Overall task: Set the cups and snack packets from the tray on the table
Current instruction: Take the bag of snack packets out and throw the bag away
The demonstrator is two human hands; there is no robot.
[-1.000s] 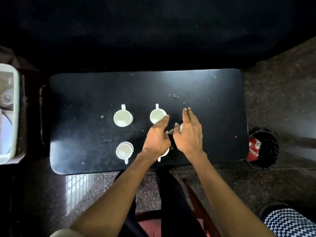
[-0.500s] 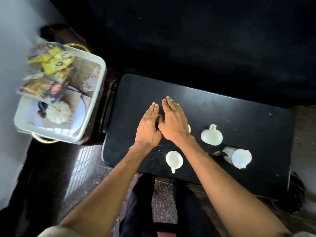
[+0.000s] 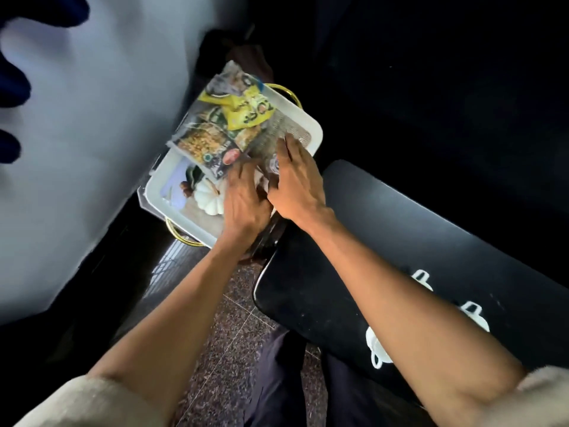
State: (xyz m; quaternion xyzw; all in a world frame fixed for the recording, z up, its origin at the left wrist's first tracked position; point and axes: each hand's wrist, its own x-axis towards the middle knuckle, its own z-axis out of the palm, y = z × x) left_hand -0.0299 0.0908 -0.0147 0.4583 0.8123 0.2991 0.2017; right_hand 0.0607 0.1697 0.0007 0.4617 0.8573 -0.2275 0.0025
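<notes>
step: cups look done, so snack packets next, my read. Both hands are over the tray w/ nothing lifted.
tray (image 3: 160,188): white, gold handles, centre-left of frame, just beyond the table's left end, tilted diagonally in view.
snack packets (image 3: 212,140): overlapping pile on the tray's upper half; yellow packet (image 3: 246,110) on top twd upper right, dark packet (image 3: 204,146) w/ yellow snack print below it, its lower corner reaching twd the left fingers.
left hand (image 3: 243,201): centre frame, palm down on tray floor, fingers straight, tips at the dark packet's lower corner. No hold seen.
right hand (image 3: 297,183): just right of the left, fingers flat & together on the tray's bare patterned part, tips near the far rim. Holds nothing.
table (image 3: 385,229): black, runs from centre to lower right. Cups (image 3: 377,346) sit lower right, partly hidden by the right forearm.
how to do it well: slide fingers under one packet edge, pinch by the seam, don't crush contents. Take the top yellow one first so the pile doesn't slip off the tray's far side. One packet per hand prob. fine.
placement: set down on bare table left of the cups, clear of the handles.
risk: pile overhangs the tray's upper-left rim, so a tug could drag neighbours off.
</notes>
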